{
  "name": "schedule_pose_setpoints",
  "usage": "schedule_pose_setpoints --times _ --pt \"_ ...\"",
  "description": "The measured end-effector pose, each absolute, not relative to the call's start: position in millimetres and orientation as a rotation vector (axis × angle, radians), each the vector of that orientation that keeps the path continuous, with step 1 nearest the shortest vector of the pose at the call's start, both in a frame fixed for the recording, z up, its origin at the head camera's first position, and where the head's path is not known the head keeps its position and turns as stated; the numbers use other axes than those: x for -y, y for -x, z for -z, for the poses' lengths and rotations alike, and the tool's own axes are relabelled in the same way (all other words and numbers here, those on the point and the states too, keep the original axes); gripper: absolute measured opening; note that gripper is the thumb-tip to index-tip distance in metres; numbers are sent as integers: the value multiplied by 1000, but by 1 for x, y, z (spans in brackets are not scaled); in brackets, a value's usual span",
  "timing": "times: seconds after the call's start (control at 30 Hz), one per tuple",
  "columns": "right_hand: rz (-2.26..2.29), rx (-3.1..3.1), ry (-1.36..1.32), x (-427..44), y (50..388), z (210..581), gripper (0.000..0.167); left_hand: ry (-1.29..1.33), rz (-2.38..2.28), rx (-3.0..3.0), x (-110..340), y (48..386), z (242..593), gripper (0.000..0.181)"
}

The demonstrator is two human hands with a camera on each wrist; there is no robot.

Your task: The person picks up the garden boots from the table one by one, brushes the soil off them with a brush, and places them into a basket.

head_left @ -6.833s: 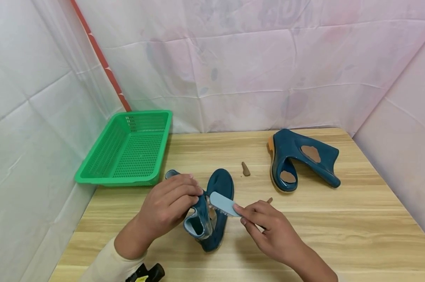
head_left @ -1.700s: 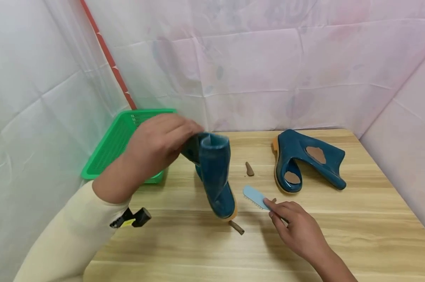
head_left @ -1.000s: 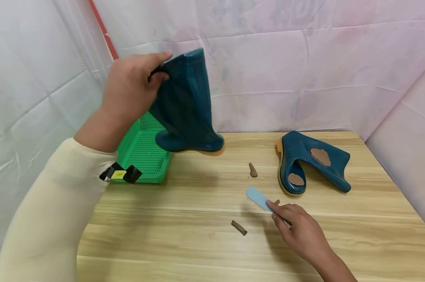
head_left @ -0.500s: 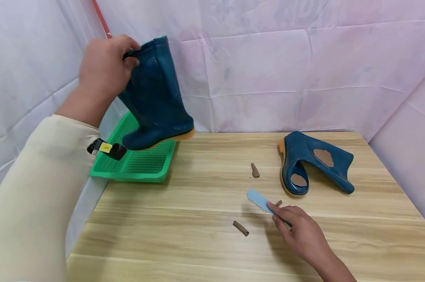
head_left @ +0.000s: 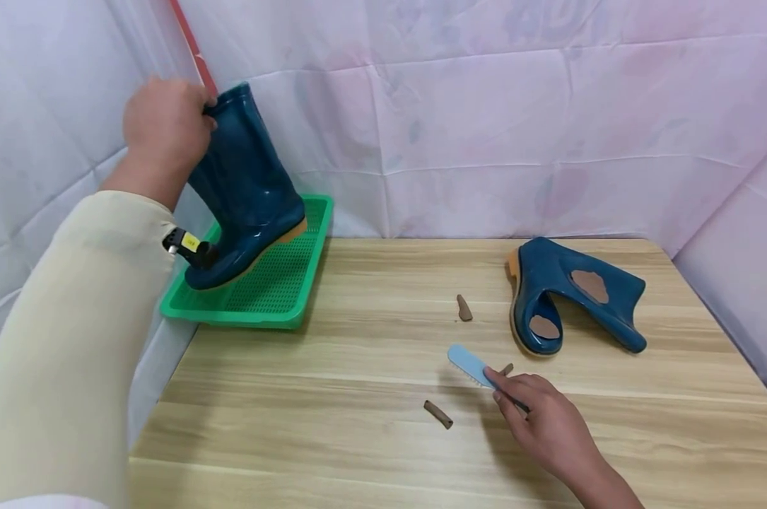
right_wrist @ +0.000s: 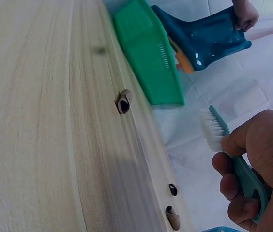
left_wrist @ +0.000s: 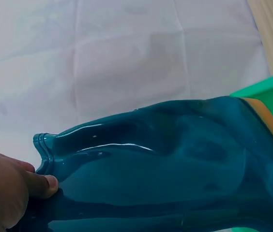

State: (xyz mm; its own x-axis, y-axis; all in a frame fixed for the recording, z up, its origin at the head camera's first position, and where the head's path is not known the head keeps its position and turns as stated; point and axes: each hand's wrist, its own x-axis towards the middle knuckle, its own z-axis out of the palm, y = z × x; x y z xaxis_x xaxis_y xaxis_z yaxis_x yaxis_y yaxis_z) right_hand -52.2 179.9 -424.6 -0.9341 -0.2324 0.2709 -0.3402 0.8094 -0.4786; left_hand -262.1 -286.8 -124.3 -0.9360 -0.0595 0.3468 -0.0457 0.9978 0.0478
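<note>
My left hand (head_left: 167, 131) pinches the top edge of a dark teal rubber boot (head_left: 246, 177) and holds it over the green basket (head_left: 268, 283). The boot's toe points down to the left, and its orange heel faces right. In the left wrist view, thumb and fingers grip the rim of the boot shaft (left_wrist: 141, 164). My right hand (head_left: 545, 417) holds a light blue scrub brush (head_left: 469, 364) by its handle above the table, bristles down. White bristles show on the brush (right_wrist: 243, 176) in the right wrist view.
A second teal boot (head_left: 548, 268) with brown patches lies on its side at the right of the wooden table (head_left: 332, 424). Curled brown pieces lie near the brush: one in front (head_left: 437, 413), one behind (head_left: 464, 308), one by the right hand (head_left: 507, 369).
My left hand has lifted the boot off the table and carried it left over the basket, lowering it slightly at the end. The brush, earlier against the boot, has moved away right and now stays nearly still.
</note>
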Motion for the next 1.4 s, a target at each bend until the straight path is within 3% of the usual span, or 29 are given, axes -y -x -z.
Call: schedule_pose_setpoints --times 0.9,1.4 --pt "-772 2861 -421 -183 40 422 45 -341 187 2828 317 285 174 42" --pt "-756 2857 -437 -182 37 422 45 -377 135 2901 340 278 204 33"
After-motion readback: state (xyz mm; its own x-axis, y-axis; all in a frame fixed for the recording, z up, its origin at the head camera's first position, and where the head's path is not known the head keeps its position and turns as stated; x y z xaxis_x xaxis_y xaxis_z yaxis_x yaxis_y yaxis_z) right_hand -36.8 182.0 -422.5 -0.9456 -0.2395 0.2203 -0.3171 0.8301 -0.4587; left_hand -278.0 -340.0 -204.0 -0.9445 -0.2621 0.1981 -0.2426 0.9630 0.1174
